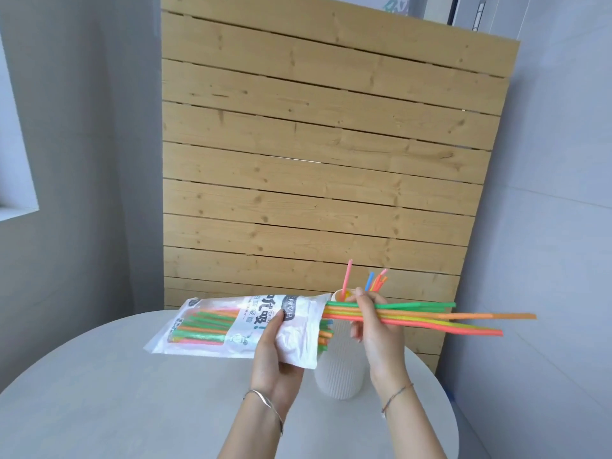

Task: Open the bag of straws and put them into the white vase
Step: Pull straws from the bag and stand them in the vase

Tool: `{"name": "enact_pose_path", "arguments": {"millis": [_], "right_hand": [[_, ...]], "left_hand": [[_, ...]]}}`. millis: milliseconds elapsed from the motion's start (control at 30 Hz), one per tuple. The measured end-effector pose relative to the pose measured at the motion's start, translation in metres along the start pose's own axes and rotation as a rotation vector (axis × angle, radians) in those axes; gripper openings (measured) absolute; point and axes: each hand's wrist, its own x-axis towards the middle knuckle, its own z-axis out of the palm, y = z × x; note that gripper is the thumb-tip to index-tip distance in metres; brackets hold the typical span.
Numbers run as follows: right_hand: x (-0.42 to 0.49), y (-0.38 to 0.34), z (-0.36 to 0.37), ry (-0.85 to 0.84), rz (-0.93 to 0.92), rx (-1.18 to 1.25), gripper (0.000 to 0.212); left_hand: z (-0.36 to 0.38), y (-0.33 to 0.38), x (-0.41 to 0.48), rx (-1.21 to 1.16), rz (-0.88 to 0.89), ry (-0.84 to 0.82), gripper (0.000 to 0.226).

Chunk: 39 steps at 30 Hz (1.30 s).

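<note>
Left hand [275, 346], lower centre of the frame, wrapped around the open end of the bag of straws [238, 326], thumb on top over the printed label, fingers beneath. Held nearly level above the round white table [99, 392], closed end pointing to the lower left, mouth pointing right, probably so a bundle can slide straight out sideways.

Right hand [371, 323], just right of centre, closed around a bundle of straws [430, 318] in green, orange, yellow and pink, gripped close to the bag's mouth. Long ends fanning out toward the right edge of the frame, short ends hidden inside the plastic. More straws visible through the bag's clear window.

White vase [341, 366], ribbed, standing on the table directly below and behind the two hands, partly hidden by the bag's corner. Several straws [346, 276] already upright in its neck, tips showing above the right hand. Vase likely kept this close so each bundle needs only a short swing and a tilt upright.

Wooden slat panel [314, 160] leaning against the wall behind.
</note>
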Motion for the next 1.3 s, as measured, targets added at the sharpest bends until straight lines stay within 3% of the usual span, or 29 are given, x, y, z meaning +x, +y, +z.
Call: {"name": "enact_pose_path", "arguments": {"millis": [300, 433, 633, 933, 1067, 1300], "right_hand": [[0.06, -0.053, -0.04, 0.155, -0.128, -0.038, 0.037], [0.092, -0.054, -0.051, 0.185, -0.199, -0.219, 0.039], [0.106, -0.055, -0.042, 0.105, -0.281, -0.451, 0.038], [0.114, -0.018, -0.018, -0.167, -0.092, -0.768, 0.043], [0.118, -0.017, -0.021, -0.119, -0.146, -0.708, 0.031], [0.106, -0.024, -0.02, -0.018, -0.292, -0.616, 0.02]], "left_hand": [[-0.007, 0.023, 0.011, -0.039, 0.074, 0.114, 0.015], [-0.008, 0.021, 0.015, -0.056, 0.085, 0.112, 0.016], [0.005, 0.017, 0.011, -0.032, 0.08, 0.094, 0.022], [-0.003, 0.016, 0.018, -0.03, 0.095, 0.099, 0.015], [0.001, 0.019, 0.013, -0.002, 0.093, 0.101, 0.027], [0.002, 0.018, 0.008, 0.003, 0.088, 0.126, 0.021]]}}
